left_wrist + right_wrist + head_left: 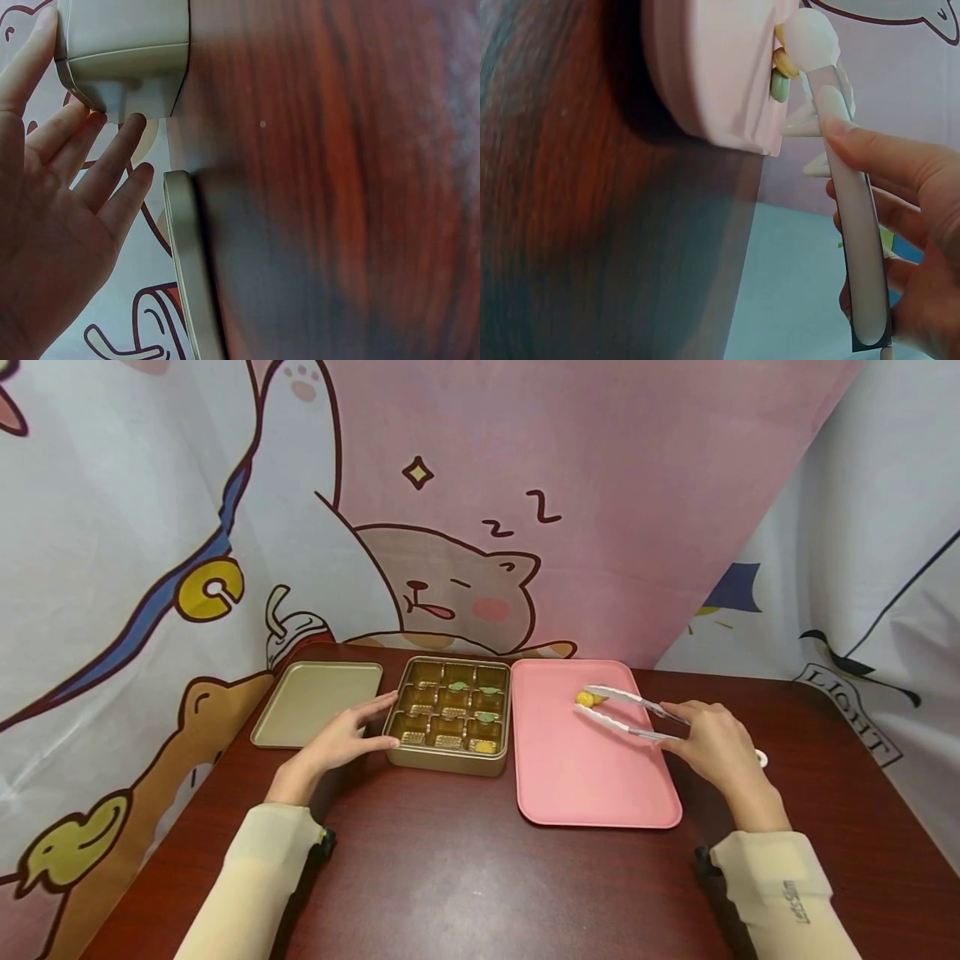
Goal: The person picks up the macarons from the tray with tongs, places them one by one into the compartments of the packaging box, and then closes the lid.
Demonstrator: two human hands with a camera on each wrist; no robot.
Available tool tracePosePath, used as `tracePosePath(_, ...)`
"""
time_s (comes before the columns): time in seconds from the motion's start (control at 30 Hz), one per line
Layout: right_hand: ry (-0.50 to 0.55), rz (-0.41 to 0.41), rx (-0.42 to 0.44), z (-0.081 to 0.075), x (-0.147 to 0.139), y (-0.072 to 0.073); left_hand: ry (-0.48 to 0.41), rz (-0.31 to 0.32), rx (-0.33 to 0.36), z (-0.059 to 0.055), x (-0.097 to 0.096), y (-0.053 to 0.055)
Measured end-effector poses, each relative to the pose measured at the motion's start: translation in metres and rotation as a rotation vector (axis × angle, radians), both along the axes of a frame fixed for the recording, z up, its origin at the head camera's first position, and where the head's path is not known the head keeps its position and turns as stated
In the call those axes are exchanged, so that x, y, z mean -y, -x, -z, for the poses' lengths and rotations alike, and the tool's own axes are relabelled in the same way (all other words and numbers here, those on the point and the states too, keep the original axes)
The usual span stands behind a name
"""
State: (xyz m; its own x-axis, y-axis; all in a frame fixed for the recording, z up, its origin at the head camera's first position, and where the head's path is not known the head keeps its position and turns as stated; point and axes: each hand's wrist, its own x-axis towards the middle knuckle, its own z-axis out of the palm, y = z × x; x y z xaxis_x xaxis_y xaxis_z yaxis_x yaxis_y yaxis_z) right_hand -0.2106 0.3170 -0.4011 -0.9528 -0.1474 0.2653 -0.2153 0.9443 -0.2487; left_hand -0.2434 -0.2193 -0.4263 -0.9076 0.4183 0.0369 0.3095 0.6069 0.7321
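My right hand (716, 743) grips a pair of metal tongs (855, 232) with white tips, its thumb lying along one arm. The parted tips reach over the pink tray (592, 777), one on each side of a small yellow piece (585, 698). In the right wrist view, small yellow pieces (784, 63) and a green piece (779, 87) show beside a tip. My left hand (341, 745) rests at the left side of a gold tin (448, 762), fingers extended and thumb near its front corner. The tin's divided insert holds several green pieces (487, 717) and a yellow piece (484, 747).
A flat gold lid (315, 697) lies left of the tin on the dark wooden table (450, 868). The pink tray stands close along the tin's right side. Behind the table hangs a cloth (637, 510) printed with cartoon animals.
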Motion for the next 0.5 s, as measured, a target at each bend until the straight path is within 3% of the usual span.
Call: tracePosePath(0.5,-0.028,-0.046,-0.122,0.013,-0.007,0.004,-0.002,0.014,-0.018,0.003,0.002,0.002)
